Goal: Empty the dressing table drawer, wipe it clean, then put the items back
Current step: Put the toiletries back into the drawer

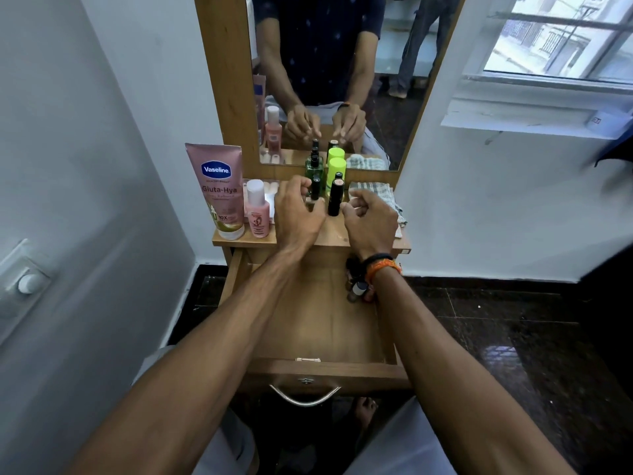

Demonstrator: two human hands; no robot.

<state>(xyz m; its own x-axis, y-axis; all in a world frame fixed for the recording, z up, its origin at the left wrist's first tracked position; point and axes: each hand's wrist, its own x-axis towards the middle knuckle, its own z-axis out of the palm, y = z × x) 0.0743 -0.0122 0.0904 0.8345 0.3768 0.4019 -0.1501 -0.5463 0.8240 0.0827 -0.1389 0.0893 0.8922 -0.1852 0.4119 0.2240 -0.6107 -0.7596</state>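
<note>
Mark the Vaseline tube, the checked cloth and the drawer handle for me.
Vaseline tube (pixel 216 186): head view, on the pink front just under the logo.
Checked cloth (pixel 383 190): head view, on the folded top, behind the right hand.
Drawer handle (pixel 305 399): head view, on the middle of the curved metal bar.

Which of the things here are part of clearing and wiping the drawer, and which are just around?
Part of the job:
open drawer
small items left in it
Vaseline tube
pink bottle
green bottles
black tube
checked cloth

Just around:
mirror
window
wall switch
</note>
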